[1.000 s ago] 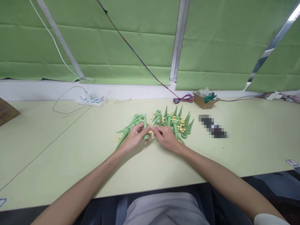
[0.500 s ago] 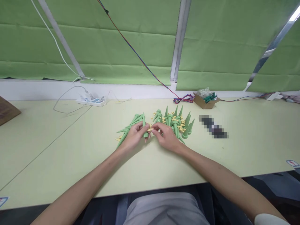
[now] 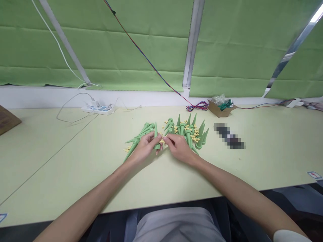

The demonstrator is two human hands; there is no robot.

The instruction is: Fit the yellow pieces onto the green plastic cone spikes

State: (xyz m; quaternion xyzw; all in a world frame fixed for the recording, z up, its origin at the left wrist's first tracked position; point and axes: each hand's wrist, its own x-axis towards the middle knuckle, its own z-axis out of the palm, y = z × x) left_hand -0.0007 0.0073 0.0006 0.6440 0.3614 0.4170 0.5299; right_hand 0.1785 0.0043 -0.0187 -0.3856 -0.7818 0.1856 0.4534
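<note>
"One green plastic spike (image 3: 156, 129) is up in the fingers, right? What does it look like?"

"Light green, a slim cone that tapers from a broad collared base to a narrow tip. A thumb crosses its middle, so part of it is covered."

"Which way does it point?"

"Tip away from the person, toward the green blinds (image 3: 131, 50), base toward the person. Its long axis runs almost straight up the view, with a slight lean to the left at the tip. How steeply it rises off the table (image 3: 151, 185), I can't tell."

"And where is it?"

"In the left hand (image 3: 145, 147), thumb and fingers clamped on it, between a smaller cluster of green spikes (image 3: 133, 144) and a larger cluster (image 3: 188, 136), which is mixed with yellow plastic bits (image 3: 195, 138)."

"What about the right hand (image 3: 179, 147)?"

"Its thumb and forefinger are together just beside a small yellow piece (image 3: 162, 142), which sits next to the held spike. Whether the fingertips grip that piece, I can't tell."
</note>
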